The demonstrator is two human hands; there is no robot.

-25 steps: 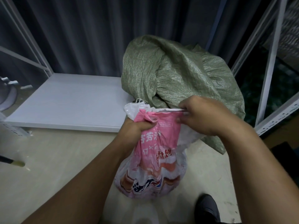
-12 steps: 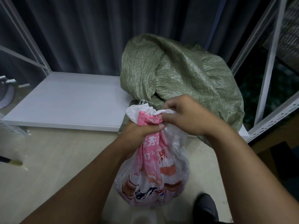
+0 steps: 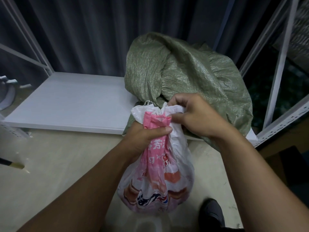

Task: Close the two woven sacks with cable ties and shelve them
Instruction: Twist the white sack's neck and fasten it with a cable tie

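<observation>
Before us the small sack (image 3: 157, 186) hangs over the floor (image 3: 50, 173), our left hand (image 3: 143, 136) round its neck, our right hand (image 3: 195, 118) at its mouth. Behind it the big sack (image 3: 192, 72) sits on the shelf (image 3: 70, 104), at its right end, with the curtain (image 3: 93, 30) behind

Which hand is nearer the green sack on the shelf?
Right. The right hand pinches the mouth of the pink sack just in front of the green sack; the left hand grips its neck lower down.

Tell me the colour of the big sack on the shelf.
The sack is plain olive green, clearest in the head view.
</observation>
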